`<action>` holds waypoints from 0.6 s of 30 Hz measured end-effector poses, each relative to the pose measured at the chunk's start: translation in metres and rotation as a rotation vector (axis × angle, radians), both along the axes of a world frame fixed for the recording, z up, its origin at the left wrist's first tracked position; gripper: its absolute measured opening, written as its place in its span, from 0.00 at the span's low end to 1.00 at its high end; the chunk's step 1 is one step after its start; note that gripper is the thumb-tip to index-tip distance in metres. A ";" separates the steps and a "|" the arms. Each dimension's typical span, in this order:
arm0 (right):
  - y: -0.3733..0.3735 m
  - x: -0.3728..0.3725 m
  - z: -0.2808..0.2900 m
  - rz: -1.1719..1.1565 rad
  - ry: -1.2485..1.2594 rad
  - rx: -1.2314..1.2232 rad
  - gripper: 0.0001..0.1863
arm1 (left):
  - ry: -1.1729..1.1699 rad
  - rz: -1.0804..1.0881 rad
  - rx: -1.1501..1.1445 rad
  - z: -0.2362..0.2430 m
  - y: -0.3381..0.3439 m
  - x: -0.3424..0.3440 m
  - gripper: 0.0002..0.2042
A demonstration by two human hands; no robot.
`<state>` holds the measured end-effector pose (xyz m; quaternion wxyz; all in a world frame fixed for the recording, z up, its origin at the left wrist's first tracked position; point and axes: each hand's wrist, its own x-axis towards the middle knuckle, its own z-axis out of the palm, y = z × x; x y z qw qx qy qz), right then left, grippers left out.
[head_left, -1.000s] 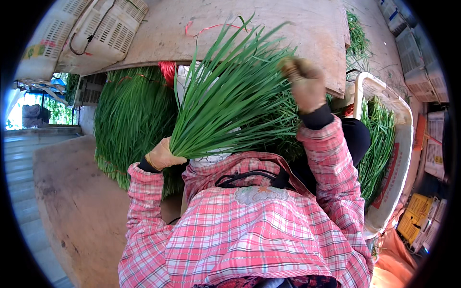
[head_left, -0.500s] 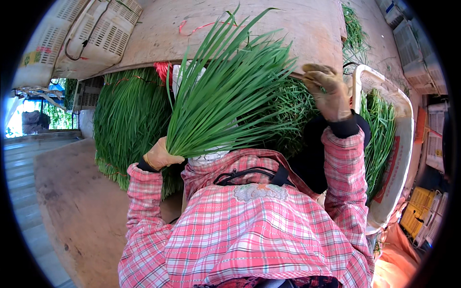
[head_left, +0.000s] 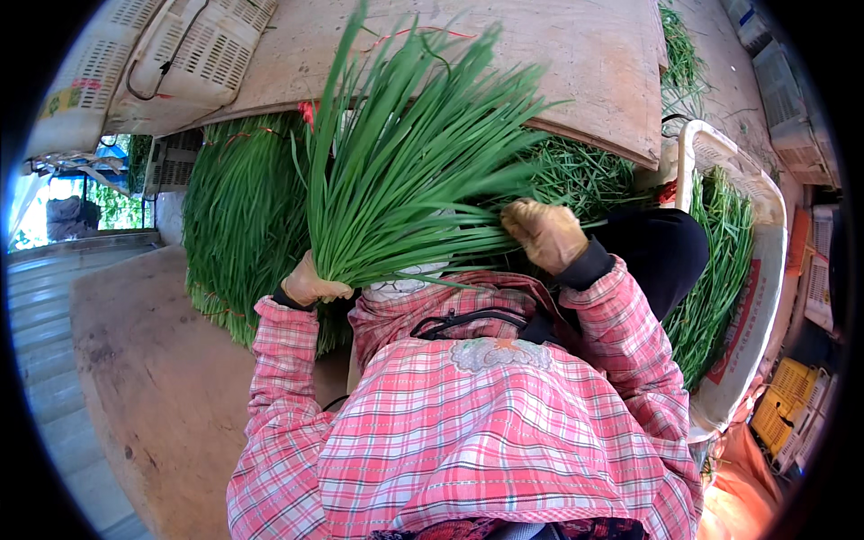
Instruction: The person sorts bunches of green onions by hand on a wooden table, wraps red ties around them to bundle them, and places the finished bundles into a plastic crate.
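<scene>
Moved since the earlier frame: right hand [head_left: 545, 236], now sitting lower and further left, its fingers then extending, now curling. White crates [head_left: 193, 63] are standing by the left end of the wooden tabletop [head_left: 594, 81]. A thick stack of long green leaves [head_left: 243, 220] is resting below the tabletop's near edge, towards its left. The left hand [head_left: 313, 281] is gripping the leaf bundle [head_left: 409, 171] at its base, fingers wrapping round the stems. The leaf bundle is fanning upward and rightward, its upper tips crossing the tabletop's near edge. A red string [head_left: 463, 35] is lying on the tabletop, partly behind the tips. The right hand is bending its fingers at the bundle's lower right tips; whether they are pinching any leaf cannot be told. Loose leaves [head_left: 580, 175] are lying below the tabletop's near right corner. A white basket [head_left: 770, 261], far right, is holding more leaves [head_left: 720, 261] within its rim.
</scene>
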<state>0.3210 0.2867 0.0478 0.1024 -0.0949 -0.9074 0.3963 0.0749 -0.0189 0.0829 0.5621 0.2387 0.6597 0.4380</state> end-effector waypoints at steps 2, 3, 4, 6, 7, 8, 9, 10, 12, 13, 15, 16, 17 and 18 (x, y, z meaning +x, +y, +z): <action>0.011 0.002 0.002 -0.107 0.084 -0.018 0.06 | 0.004 0.008 0.011 0.002 0.004 0.002 0.15; 0.017 0.003 0.001 -0.168 0.183 -0.042 0.05 | 0.000 0.004 0.018 0.001 0.003 0.001 0.15; 0.023 0.003 0.011 -0.229 0.154 -0.046 0.04 | -0.004 -0.002 0.027 0.000 0.003 0.000 0.15; 0.036 0.001 0.019 -0.324 0.180 0.051 0.04 | 0.039 -0.021 0.009 0.000 0.003 -0.001 0.15; 0.043 -0.002 0.024 -0.376 0.174 0.104 0.04 | 0.062 -0.031 -0.001 0.001 0.004 -0.001 0.16; 0.050 -0.006 0.024 -0.418 0.119 0.182 0.06 | 0.085 -0.043 -0.039 0.005 0.006 0.000 0.16; 0.055 -0.013 0.026 -0.442 0.121 0.166 0.07 | 0.086 -0.058 -0.041 0.005 0.005 -0.001 0.18; 0.058 -0.023 0.028 -0.466 0.124 0.150 0.08 | 0.087 -0.073 -0.042 0.006 0.004 -0.003 0.20; 0.062 -0.043 0.027 -0.462 0.056 0.148 0.10 | 0.101 -0.084 -0.052 0.008 0.004 -0.002 0.21; 0.063 -0.053 0.019 -0.433 -0.013 0.161 0.11 | 0.116 -0.079 -0.060 0.012 0.005 0.000 0.19; 0.057 -0.065 0.009 -0.360 0.055 0.171 0.13 | 0.197 -0.099 -0.046 0.021 0.006 0.001 0.18; 0.056 -0.068 0.004 -0.324 0.049 0.205 0.12 | 0.264 -0.123 -0.027 0.025 0.005 0.001 0.18; 0.056 -0.070 0.001 -0.288 0.043 0.240 0.12 | 0.331 -0.146 -0.009 0.030 0.004 0.002 0.19; 0.056 -0.065 -0.001 -0.329 0.092 0.159 0.11 | 0.390 -0.136 0.002 0.036 0.002 0.002 0.19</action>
